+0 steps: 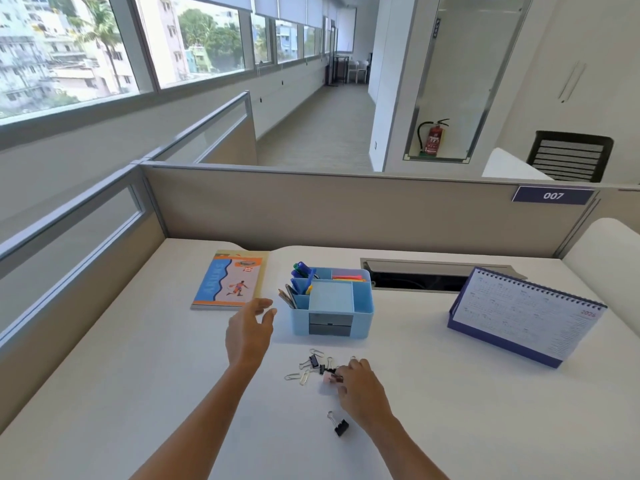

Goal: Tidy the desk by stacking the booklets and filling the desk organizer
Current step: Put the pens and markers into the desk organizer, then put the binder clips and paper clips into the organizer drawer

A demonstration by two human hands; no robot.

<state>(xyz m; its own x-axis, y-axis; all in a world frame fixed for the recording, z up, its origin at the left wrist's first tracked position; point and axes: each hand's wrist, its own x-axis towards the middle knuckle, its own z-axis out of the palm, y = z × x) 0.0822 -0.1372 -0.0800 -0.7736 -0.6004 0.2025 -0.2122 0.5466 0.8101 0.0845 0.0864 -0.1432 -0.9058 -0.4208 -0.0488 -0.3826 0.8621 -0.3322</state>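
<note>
Lone clip [340,425] nearest; R hand [362,393] pinching clips [313,366], L hand [250,332] spread, empty. Next: drop into organizer [332,304].

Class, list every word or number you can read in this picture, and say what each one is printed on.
"007": white on the dark plate on the partition.
"2026": red, at the corner of the desk calendar; its date grid is too small to read.
Booklet: the cover title runs sideways and is too blurred to read.
Fire extinguisher: label too small to read.
Sign on the glass frame: unreadable.
</note>
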